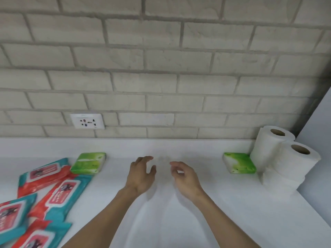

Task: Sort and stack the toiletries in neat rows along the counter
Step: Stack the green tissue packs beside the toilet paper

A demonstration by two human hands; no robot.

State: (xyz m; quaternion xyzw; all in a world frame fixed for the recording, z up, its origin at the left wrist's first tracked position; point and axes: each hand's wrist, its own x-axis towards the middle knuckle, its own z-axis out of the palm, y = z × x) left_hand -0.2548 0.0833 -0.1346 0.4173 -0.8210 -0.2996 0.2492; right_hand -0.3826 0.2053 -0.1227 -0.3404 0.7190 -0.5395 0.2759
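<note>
White counter [250, 203] carries everything. Your left hand [141, 174] and right hand [186, 179] hover right of the socket [87, 121], fingers [145, 158] loosely curled, holding nothing. One green pack [88, 163] lies below the socket, wipes [59, 194] lower left; second pack [240, 163] beside the rolls [283, 158] far right.

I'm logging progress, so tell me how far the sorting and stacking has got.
Looks done: the toilet rolls stand stacked in the right corner, one green pack beside them. In hand: nothing; the left hand and right hand hover empty above the counter. Left: the other green pack sits far off, and the red-and-teal wipe packs lie jumbled, overlapping.
</note>
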